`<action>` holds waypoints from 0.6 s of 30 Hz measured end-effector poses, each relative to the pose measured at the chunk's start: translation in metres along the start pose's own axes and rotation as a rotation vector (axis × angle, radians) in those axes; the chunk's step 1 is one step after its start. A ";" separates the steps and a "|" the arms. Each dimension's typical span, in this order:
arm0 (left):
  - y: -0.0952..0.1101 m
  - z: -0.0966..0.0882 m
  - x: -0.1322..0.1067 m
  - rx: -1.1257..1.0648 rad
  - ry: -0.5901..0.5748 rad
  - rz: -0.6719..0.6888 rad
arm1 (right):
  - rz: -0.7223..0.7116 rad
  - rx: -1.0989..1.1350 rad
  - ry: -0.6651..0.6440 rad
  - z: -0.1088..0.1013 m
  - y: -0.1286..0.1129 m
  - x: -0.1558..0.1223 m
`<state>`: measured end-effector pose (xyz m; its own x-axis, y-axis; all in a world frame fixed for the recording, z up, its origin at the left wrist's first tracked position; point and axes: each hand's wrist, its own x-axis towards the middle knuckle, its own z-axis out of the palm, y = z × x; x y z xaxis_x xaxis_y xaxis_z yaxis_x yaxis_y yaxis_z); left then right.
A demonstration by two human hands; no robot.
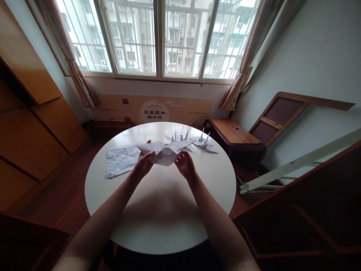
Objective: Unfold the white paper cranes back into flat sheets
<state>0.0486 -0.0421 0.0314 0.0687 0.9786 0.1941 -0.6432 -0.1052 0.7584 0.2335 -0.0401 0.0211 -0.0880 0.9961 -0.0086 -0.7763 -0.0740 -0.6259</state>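
Observation:
Both my hands hold a partly folded piece of white paper (165, 152) above the far half of a round white table (160, 210). My left hand (144, 164) pinches its left side, thumb on top. My right hand (184, 164) grips its right lower edge with curled fingers. A creased, unfolded white sheet (121, 160) lies flat on the table just left of my left hand. Behind the held paper stand finished paper cranes (180, 137), and one more crane (205, 143) sits further right near the table's rim.
A dark wooden bench (232, 136) stands to the right behind the table. Wooden cabinets (31, 128) line the left wall. A wooden frame (284, 113) and a white rail (299, 162) lean on the right wall. A big barred window (160, 37) fills the back.

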 end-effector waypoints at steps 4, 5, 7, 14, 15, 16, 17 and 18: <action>0.001 -0.001 0.001 0.013 0.030 0.030 | -0.031 -0.045 0.021 0.000 -0.001 0.002; 0.001 -0.001 0.001 0.023 0.036 0.037 | -0.038 -0.061 0.037 -0.001 -0.001 0.003; 0.002 0.000 0.001 0.051 0.046 0.052 | -0.058 -0.109 0.080 -0.002 -0.001 0.004; 0.003 -0.001 0.003 0.108 0.045 0.106 | -0.148 -0.183 0.232 -0.009 0.004 0.014; 0.004 -0.002 0.004 0.105 0.039 0.093 | -0.172 -0.196 0.246 -0.011 0.004 0.015; 0.005 -0.004 0.004 0.099 0.034 0.074 | -0.199 -0.214 0.257 -0.013 0.003 0.017; 0.007 -0.005 0.005 0.090 0.030 0.052 | -0.225 -0.235 0.270 -0.016 0.001 0.018; 0.009 -0.007 0.005 0.077 0.028 0.029 | -0.249 -0.260 0.290 -0.018 -0.001 0.019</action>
<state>0.0379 -0.0365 0.0346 0.0288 0.9793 0.2005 -0.5838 -0.1463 0.7986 0.2435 -0.0200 0.0071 0.2886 0.9571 -0.0281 -0.5663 0.1469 -0.8110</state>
